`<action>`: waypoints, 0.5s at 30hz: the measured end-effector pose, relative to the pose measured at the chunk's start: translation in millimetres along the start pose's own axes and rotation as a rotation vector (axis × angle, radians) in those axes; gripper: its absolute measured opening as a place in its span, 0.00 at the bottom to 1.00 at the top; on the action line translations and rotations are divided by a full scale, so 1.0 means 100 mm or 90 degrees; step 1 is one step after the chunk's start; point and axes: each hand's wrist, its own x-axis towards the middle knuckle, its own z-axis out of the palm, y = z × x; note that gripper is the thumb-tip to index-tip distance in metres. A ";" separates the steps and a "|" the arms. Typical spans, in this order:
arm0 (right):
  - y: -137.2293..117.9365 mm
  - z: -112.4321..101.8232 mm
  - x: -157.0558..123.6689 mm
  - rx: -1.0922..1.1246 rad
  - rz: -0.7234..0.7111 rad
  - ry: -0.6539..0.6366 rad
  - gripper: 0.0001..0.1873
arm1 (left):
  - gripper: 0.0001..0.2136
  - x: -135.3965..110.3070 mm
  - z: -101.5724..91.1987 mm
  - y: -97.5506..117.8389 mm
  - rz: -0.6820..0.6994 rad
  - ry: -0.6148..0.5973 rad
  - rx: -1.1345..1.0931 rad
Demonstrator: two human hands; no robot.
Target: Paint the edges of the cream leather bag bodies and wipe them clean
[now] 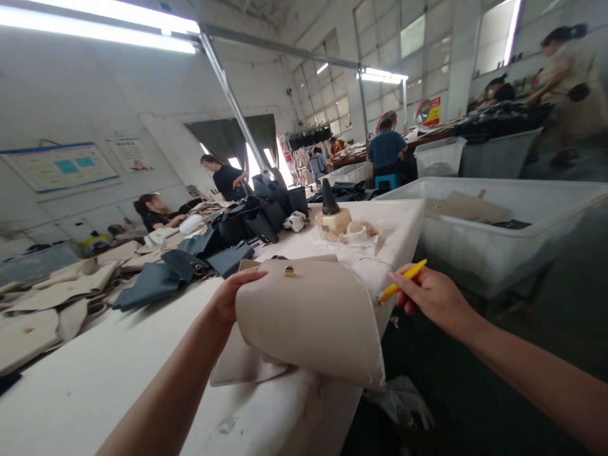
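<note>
A beige handbag with a small gold clasp lies tilted at the table's near corner, its flap spread toward me. My left hand grips the bag's left edge, thumb on top and the other fingers hidden beneath. In my right hand is a slim yellow tool, pinched like a pen, its tip pointing down and left. That tip is close to the bag's right edge; whether they touch I cannot tell. Beyond the bag stands a black cone-shaped bottle on a stained yellowish block.
Dark blue bags are heaped across the white table, with beige bag pieces at left. A large white bin stands right of the table. Several people work farther back. A crumpled plastic bag hangs below the table edge.
</note>
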 end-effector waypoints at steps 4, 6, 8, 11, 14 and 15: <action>-0.01 0.01 -0.01 0.033 -0.001 0.001 0.25 | 0.07 0.04 0.06 -0.03 0.028 0.006 0.045; 0.00 0.03 -0.05 0.041 0.012 -0.029 0.23 | 0.10 0.02 0.02 -0.08 0.058 0.040 0.033; 0.02 0.08 -0.07 0.043 0.021 -0.067 0.22 | 0.13 0.02 -0.02 -0.13 0.078 0.066 0.031; 0.04 0.17 -0.03 0.036 0.005 -0.082 0.21 | 0.15 0.06 0.00 -0.22 0.072 0.111 0.047; 0.05 0.28 0.08 0.016 -0.042 -0.031 0.19 | 0.14 0.16 0.10 -0.34 0.104 0.216 0.017; 0.06 0.32 0.12 0.010 -0.060 -0.013 0.18 | 0.14 0.20 0.13 -0.39 0.115 0.249 -0.001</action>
